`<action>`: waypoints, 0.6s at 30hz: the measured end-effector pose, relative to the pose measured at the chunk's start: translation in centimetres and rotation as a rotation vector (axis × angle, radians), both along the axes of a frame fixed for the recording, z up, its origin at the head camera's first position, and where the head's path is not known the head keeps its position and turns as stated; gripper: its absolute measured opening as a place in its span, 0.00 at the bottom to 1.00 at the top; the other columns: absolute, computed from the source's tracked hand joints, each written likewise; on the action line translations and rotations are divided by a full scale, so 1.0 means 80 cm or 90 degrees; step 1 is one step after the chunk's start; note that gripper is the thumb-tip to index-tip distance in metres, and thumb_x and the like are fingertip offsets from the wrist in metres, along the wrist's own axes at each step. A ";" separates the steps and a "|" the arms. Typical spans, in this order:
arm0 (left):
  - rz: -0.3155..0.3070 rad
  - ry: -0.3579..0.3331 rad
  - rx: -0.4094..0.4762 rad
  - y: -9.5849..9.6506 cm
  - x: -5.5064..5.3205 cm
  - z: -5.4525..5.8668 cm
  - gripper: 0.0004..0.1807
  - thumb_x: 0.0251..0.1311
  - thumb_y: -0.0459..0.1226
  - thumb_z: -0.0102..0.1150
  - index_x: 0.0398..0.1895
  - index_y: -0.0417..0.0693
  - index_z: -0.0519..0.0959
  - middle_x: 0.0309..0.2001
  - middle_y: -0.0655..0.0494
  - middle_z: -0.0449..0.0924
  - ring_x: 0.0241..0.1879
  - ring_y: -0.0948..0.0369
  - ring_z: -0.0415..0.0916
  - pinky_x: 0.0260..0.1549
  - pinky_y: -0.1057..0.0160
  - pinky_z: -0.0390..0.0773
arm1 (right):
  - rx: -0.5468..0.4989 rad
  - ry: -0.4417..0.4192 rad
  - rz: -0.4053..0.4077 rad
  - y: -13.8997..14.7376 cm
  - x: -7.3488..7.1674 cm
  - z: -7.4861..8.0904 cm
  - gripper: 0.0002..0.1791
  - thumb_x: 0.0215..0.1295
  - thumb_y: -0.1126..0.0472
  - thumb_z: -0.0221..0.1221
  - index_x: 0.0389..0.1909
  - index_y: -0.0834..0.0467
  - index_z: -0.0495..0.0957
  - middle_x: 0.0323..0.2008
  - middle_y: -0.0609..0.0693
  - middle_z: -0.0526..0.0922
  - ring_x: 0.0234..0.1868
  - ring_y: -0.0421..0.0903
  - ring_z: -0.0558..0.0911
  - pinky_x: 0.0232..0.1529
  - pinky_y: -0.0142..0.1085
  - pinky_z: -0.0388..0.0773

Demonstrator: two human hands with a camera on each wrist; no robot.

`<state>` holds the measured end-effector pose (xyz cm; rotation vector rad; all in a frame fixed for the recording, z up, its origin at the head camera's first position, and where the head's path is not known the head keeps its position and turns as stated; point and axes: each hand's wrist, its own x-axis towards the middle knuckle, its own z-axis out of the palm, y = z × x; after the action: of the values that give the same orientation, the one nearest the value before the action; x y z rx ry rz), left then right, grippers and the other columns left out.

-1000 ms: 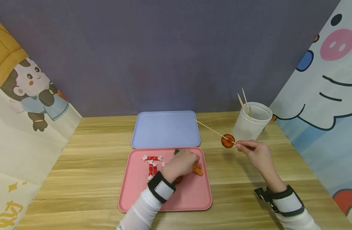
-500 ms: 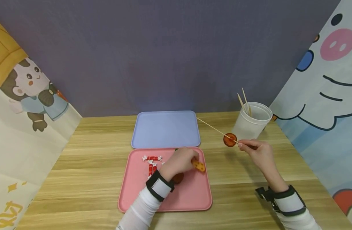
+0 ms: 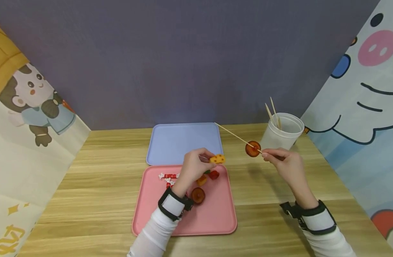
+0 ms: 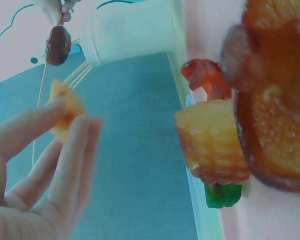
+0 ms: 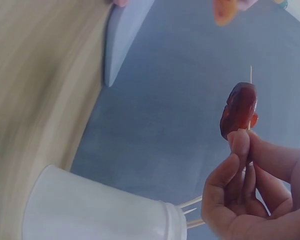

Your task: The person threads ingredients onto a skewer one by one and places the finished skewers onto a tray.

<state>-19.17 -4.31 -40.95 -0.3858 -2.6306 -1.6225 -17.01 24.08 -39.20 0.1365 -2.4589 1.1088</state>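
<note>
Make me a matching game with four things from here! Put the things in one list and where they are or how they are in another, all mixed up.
Things:
1. Yellow spotted piece
2. Long stick
3. White cup
4. Blue tray

Places and states:
A. Just beyond the pink tray
B. Pinched by the left hand
C. Has sticks poking out
D. Pinched by the right hand, through a brown slice

Right pairs: 1-B, 2-D, 3-C, 4-A
</note>
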 end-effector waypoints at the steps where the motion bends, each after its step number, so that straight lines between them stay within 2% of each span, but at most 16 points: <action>1: 0.010 0.005 0.023 -0.001 -0.001 0.001 0.11 0.45 0.34 0.72 0.35 0.51 0.84 0.34 0.55 0.85 0.33 0.62 0.82 0.27 0.68 0.81 | -0.004 0.004 0.002 -0.001 -0.001 0.001 0.07 0.55 0.61 0.67 0.33 0.61 0.87 0.26 0.57 0.86 0.24 0.21 0.75 0.19 0.25 0.67; 6: 0.040 0.027 0.134 -0.005 -0.004 0.004 0.11 0.47 0.35 0.72 0.36 0.50 0.85 0.35 0.54 0.85 0.35 0.62 0.81 0.30 0.68 0.82 | -0.021 0.024 0.006 -0.003 -0.001 0.004 0.06 0.54 0.63 0.68 0.31 0.61 0.87 0.24 0.52 0.85 0.23 0.22 0.76 0.18 0.25 0.66; 10: 0.045 0.043 0.213 -0.007 0.007 0.027 0.13 0.49 0.32 0.70 0.40 0.39 0.83 0.38 0.43 0.84 0.38 0.52 0.81 0.33 0.70 0.81 | -0.034 0.028 0.013 -0.004 0.001 0.008 0.06 0.54 0.63 0.68 0.31 0.62 0.87 0.23 0.47 0.85 0.24 0.23 0.76 0.18 0.25 0.66; 13: 0.061 0.057 0.280 -0.009 0.012 0.040 0.14 0.50 0.28 0.68 0.42 0.33 0.82 0.40 0.38 0.83 0.39 0.48 0.81 0.32 0.70 0.80 | -0.039 0.028 0.017 -0.005 0.003 0.011 0.06 0.54 0.63 0.68 0.31 0.62 0.87 0.23 0.45 0.84 0.24 0.23 0.77 0.18 0.25 0.66; 18: 0.074 0.056 0.457 -0.011 -0.002 0.023 0.15 0.50 0.27 0.67 0.43 0.32 0.80 0.40 0.41 0.81 0.36 0.57 0.81 0.31 0.61 0.84 | -0.038 0.030 0.024 -0.008 0.009 0.015 0.05 0.53 0.63 0.68 0.31 0.60 0.87 0.23 0.47 0.84 0.24 0.25 0.77 0.18 0.26 0.65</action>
<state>-19.35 -5.17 -39.11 -0.2499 -1.7877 -2.2669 -16.30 23.43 -38.03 0.1889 -2.3879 1.1806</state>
